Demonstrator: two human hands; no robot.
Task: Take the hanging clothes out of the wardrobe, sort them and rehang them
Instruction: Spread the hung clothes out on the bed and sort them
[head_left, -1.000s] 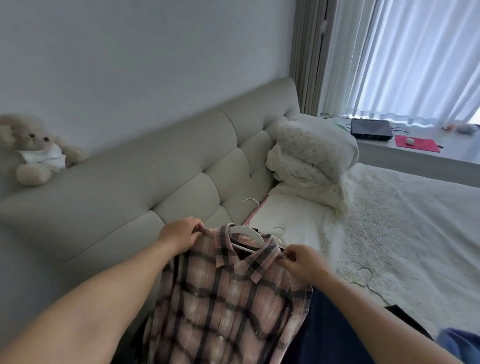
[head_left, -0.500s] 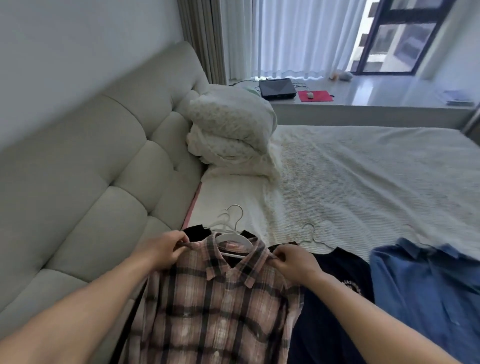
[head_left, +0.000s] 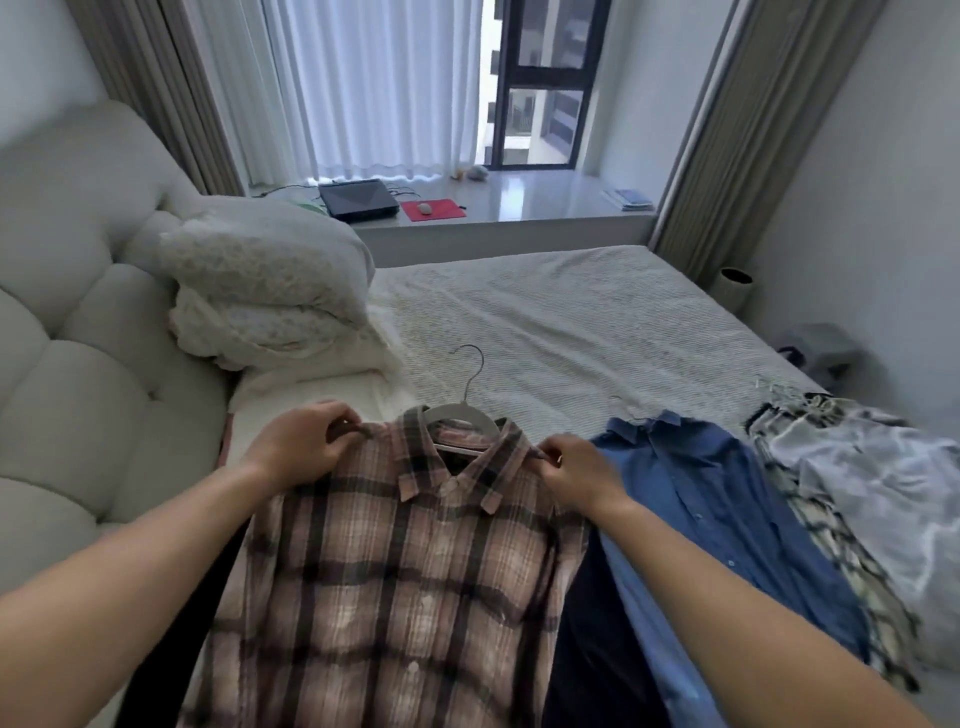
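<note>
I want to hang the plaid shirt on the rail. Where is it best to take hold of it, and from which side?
Probably the hook of the hanger, reached from above: it sticks out free above the collar of the plaid shirt. The left hand and right hand now pinch only the shoulders.

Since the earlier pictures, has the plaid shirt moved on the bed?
Yes, it seems so: the plaid shirt has shifted right, away from the headboard and closer to the blue shirt.

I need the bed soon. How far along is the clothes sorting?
Out of the wardrobe: a blue shirt and a pale patterned garment lie on the bed. In hand: left hand and right hand pinch the plaid shirt, on its hanger. Left: rehanging everything.
</note>
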